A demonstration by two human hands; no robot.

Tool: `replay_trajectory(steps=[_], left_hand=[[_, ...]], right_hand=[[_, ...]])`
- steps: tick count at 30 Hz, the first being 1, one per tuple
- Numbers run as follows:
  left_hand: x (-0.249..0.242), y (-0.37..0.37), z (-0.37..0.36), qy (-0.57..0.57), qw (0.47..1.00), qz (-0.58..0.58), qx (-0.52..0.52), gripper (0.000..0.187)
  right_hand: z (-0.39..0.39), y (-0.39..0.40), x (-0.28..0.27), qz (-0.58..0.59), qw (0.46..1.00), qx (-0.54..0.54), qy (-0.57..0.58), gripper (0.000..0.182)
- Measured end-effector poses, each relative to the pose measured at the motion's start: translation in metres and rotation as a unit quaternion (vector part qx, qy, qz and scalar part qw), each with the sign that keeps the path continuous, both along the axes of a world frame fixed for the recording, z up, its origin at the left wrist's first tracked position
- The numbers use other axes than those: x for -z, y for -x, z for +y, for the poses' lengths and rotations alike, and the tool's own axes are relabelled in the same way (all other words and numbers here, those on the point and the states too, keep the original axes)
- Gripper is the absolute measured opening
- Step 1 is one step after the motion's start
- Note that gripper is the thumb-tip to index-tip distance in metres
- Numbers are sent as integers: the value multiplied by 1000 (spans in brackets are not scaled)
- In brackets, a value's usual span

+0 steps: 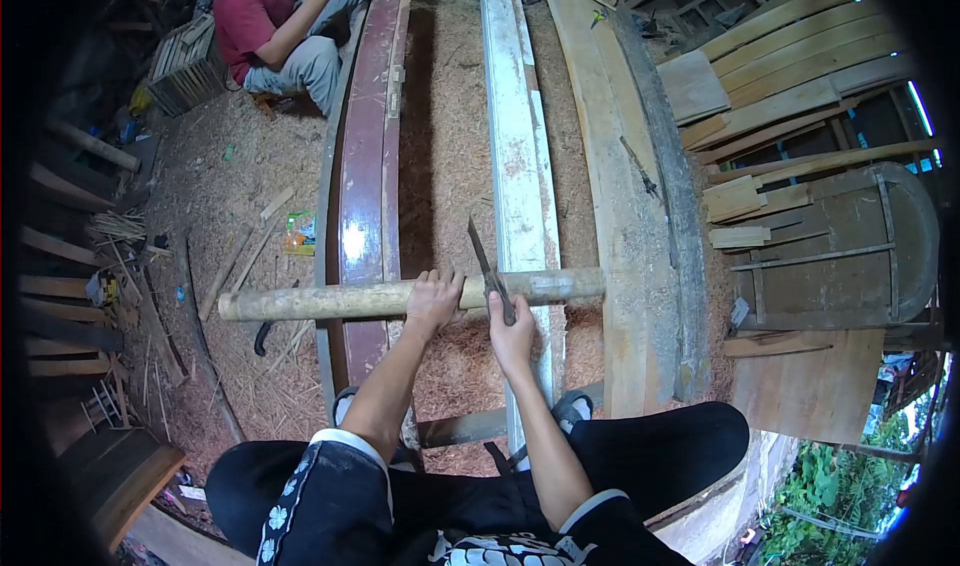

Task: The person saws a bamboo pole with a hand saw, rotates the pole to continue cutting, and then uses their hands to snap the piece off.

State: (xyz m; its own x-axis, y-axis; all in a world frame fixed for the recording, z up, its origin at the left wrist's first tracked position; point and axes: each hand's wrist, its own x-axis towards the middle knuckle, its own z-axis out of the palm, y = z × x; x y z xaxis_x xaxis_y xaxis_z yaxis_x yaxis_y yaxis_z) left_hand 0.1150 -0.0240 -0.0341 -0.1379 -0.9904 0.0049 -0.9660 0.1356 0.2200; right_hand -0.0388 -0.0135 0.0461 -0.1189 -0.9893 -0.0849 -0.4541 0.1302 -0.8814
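A bamboo pole lies crosswise in front of me, resting over the long boards. My left hand is wrapped over the pole near its middle. Just to the right, my right hand grips the dark handle of a knife. Its narrow blade points up and away from me, slightly left, and the handle crosses in front of the pole. Whether the blade touches the pole cannot be made out.
Below the pole run a dark red board and a white-painted board. A wide plank stands to the right. A person in a red shirt sits at the upper left. Wood shavings cover the ground; stacked planks lie at right.
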Motion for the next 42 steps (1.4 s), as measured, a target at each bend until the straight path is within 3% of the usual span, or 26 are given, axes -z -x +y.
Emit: replay_trajectory(steps=[3,4,9,11,12,14,18,21,23,26,27,29,30,31,33,35,37,42], left_hand=[[5,-3,-2,-28,999,11,20,59],[4,-7,-9,-70,997,13,25,60],[-21,-6,-9,-50,998,6,25,61],[-34,-8,-22,-200,979,15,23,63],[-29,-5,-20,-199,979,19,26,63],[-14,-5,-12,-108,994,28,15,62],[-12,-4,-7,-60,998,31,15,58],[-8,-2,-5,-32,999,28,6,56],[-3,-4,-4,-57,998,32,14,59],[-8,-7,-7,-54,998,33,23,60],[-4,-2,1,-57,997,37,23,60],[4,-1,3,-21,999,0,25,63],[4,-1,6,-11,1000,11,27,60],[3,-1,6,-12,999,10,28,60],[2,-2,7,11,1000,16,21,59],[0,-3,9,27,999,8,24,59],[2,-1,12,46,998,6,33,59],[4,1,7,93,996,-9,-8,61]], right_hand=[[19,1,-15,-17,1000,3,8,36],[28,6,-34,-22,998,1,-55,35],[68,34,-62,-47,995,22,-87,36],[77,31,-79,-53,994,24,-95,37],[78,28,-86,-17,997,25,-74,36],[75,27,-92,18,997,16,-71,33],[63,28,-76,-24,994,26,-100,33],[27,11,-37,-14,998,18,-56,32],[4,-20,-9,70,990,-13,120,30],[4,-36,2,120,976,42,174,30],[13,-19,12,125,977,41,170,30],[23,19,37,-52,998,17,-40,32],[25,20,36,-88,995,23,-51,32],[27,16,37,-89,994,23,-52,32],[32,1,40,28,992,17,120,30],[36,-1,37,0,993,21,115,31],[42,6,37,-95,995,36,-11,33],[25,3,26,-85,996,11,37,28]])
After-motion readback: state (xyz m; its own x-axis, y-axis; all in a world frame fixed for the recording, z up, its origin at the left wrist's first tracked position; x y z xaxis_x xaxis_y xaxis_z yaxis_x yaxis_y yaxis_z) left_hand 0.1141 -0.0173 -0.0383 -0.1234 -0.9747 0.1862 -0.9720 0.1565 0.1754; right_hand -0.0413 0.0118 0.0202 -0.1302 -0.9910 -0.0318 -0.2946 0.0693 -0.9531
